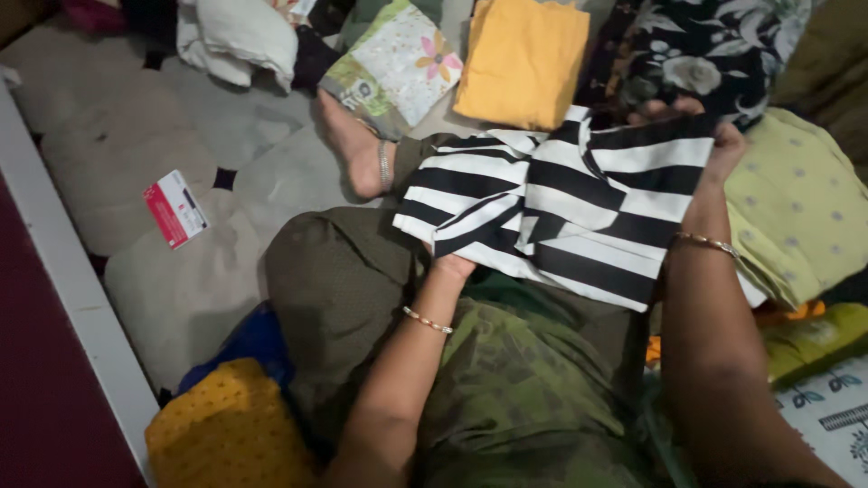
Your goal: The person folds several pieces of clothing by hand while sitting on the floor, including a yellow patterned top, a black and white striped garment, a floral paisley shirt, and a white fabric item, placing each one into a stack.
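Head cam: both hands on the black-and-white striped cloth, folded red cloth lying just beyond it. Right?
Not quite. In the head view the folded cloth beyond the striped cloth is yellow-orange, not red. The rest holds: the left hand grips its near edge and the right hand its far corner.

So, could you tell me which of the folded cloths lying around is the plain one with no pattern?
The orange-yellow folded cloth at the top, just beyond the striped garment. The floral-patch cloth beside it and the pale green dotted cloth both carry prints.

Grey patterned floor mat (136, 154), white edge strip (63, 262) — dim light
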